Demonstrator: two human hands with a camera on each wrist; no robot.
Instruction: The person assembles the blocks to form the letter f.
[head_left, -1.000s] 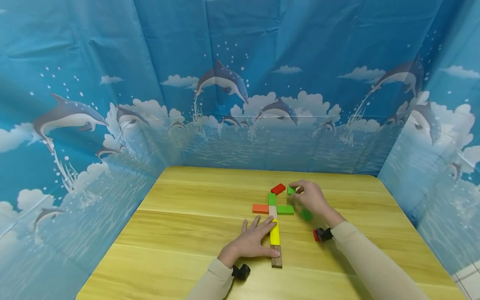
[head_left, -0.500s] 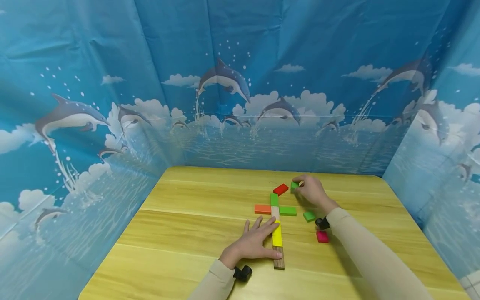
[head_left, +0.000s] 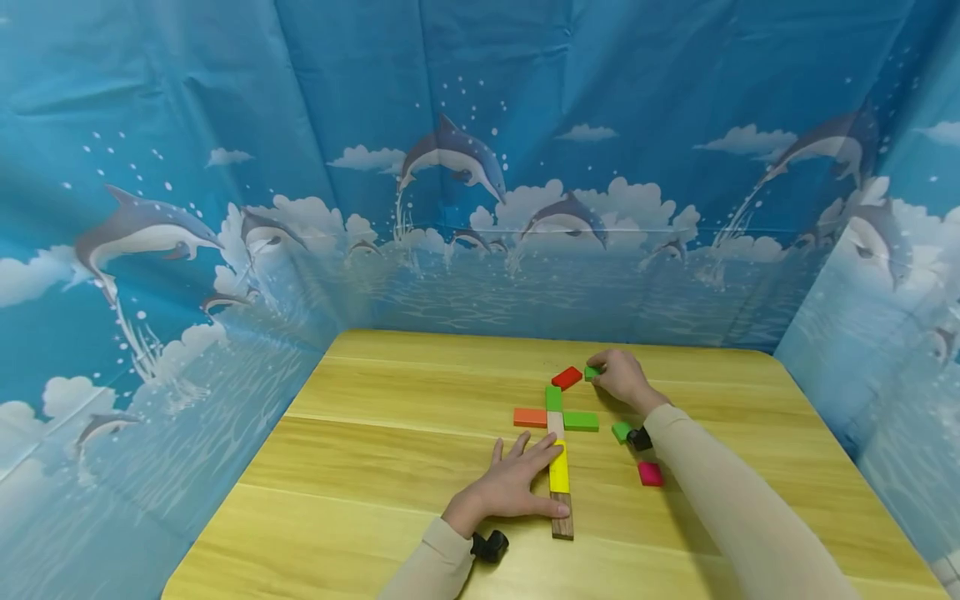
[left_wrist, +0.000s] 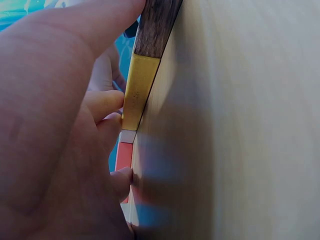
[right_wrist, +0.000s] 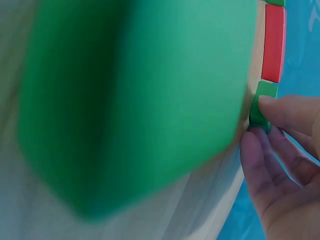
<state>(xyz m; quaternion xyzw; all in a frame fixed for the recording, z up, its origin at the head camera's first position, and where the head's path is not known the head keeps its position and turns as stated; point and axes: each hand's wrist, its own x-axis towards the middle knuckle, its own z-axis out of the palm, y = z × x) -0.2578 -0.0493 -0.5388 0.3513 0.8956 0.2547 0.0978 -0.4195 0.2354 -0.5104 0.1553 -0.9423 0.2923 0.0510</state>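
- Left hand, lower centre of the head view: lies flat on the wooden table, fingers straight and spread. Holds nothing; fingertips and thumb press against the left side of the block column.
- Block column, centre of the head view, running toward the camera: brown block nearest, then yellow block, a pale block, and a green upright block at the far end.
- Left wrist view: thumb lies along the brown block, fingers touch the yellow block edge.
- Cross arms: orange block to the left of the pale block, a green bar to the right, both touching it.
- Right hand, right of centre and higher in the head view: fingers curled, pinching a small green block on the table.
- Right wrist view: fingertips grip the small green block; the red block sits just beside it.
- Red block: tilted, just left of the small green block, above the column.
- Another green block lies near the right wrist; a pink block lies lower, beside the right sleeve.
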